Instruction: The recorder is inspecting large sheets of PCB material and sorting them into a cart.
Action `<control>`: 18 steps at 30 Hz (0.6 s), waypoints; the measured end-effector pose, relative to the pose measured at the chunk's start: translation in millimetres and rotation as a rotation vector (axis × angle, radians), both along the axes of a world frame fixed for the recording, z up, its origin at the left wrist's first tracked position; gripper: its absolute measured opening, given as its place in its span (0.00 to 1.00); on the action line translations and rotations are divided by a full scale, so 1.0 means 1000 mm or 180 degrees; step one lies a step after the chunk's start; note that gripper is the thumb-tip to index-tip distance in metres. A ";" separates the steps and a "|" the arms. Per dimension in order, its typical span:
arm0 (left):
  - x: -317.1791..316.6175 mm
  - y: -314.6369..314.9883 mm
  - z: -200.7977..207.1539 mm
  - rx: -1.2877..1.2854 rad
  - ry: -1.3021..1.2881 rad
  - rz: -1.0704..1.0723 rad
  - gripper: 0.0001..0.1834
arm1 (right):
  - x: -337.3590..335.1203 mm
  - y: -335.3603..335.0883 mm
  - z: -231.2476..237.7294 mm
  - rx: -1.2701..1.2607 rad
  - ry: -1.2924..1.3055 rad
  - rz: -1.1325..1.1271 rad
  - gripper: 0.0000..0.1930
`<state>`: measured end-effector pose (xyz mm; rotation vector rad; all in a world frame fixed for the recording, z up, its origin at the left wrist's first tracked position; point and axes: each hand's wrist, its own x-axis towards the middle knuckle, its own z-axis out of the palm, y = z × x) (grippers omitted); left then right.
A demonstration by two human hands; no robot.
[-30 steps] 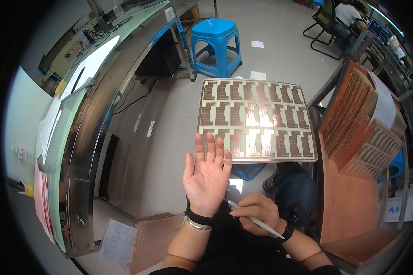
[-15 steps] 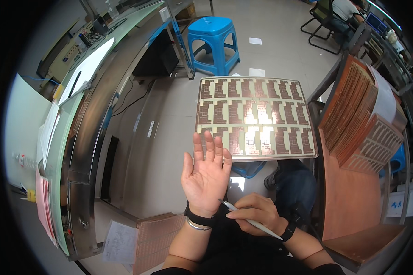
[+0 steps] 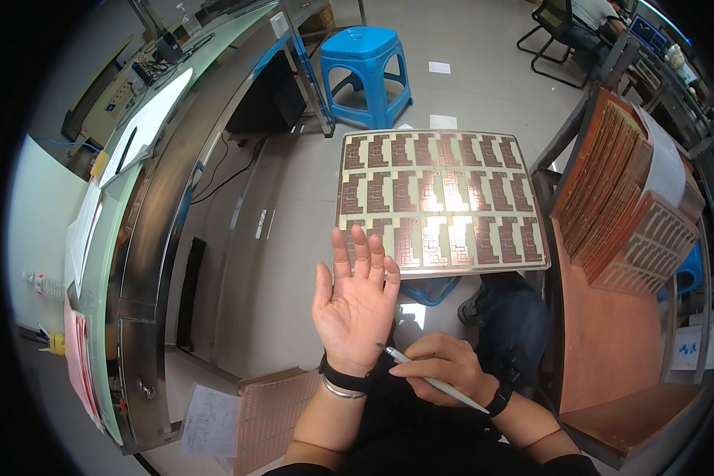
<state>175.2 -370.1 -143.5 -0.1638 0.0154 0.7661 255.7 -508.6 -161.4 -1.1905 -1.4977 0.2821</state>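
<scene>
Sheets of pink paper (image 3: 79, 349) lie along the pale green desktop (image 3: 103, 278), and farther up a black pen (image 3: 127, 149) rests on white paper (image 3: 157, 103). Lower down, a coppery patterned panel (image 3: 274, 420) sits beside a written-on sheet (image 3: 210, 422). The left hand (image 3: 353, 309) is held palm up, its fingers extended and slightly apart; a black band (image 3: 346, 377) and a silver bangle (image 3: 343, 391) circle its wrist. Well beyond it stands a blue stool (image 3: 365, 46). The brown-and-cream board (image 3: 420, 190) lies flat ahead, its near left corner overlapped by the left fingertips (whether they touch it, I cannot tell). The right hand (image 3: 448, 361) is clamped on a slim, pale, pen-shaped tool (image 3: 455, 393), its dark tip near the left wrist. At far right, brown panels (image 3: 607, 182) lean, stacked together.
</scene>
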 end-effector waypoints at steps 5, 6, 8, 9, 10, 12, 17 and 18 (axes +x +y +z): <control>0.001 0.000 0.000 -0.0016 0.0002 0.0001 0.19 | 0.000 0.001 -0.001 0.0000 -0.0004 -0.0009 0.17; 0.001 0.000 0.000 -0.0017 0.0006 0.0001 0.19 | 0.000 0.001 -0.001 0.0000 0.0000 -0.0015 0.17; 0.001 0.000 -0.001 -0.0020 0.0015 0.0004 0.19 | 0.000 0.001 0.000 -0.0002 0.0009 -0.0017 0.17; 0.001 0.000 -0.001 -0.0019 0.0007 0.0000 0.19 | 0.000 0.001 0.001 -0.0016 -0.0001 -0.0041 0.17; 0.001 0.000 -0.001 -0.0019 -0.0003 -0.0009 0.20 | 0.001 0.001 0.002 -0.0033 -0.0013 -0.0068 0.17; 0.002 0.000 -0.002 -0.0032 -0.0016 -0.0014 0.20 | 0.001 0.001 0.001 0.0006 0.0001 -0.0068 0.16; 0.001 0.001 -0.002 -0.0016 -0.0002 -0.0001 0.20 | 0.001 0.001 -0.001 0.0051 0.0012 -0.0039 0.16; 0.001 0.001 -0.002 -0.0028 -0.0014 -0.0003 0.20 | 0.001 0.001 0.000 0.0047 0.0013 -0.0029 0.16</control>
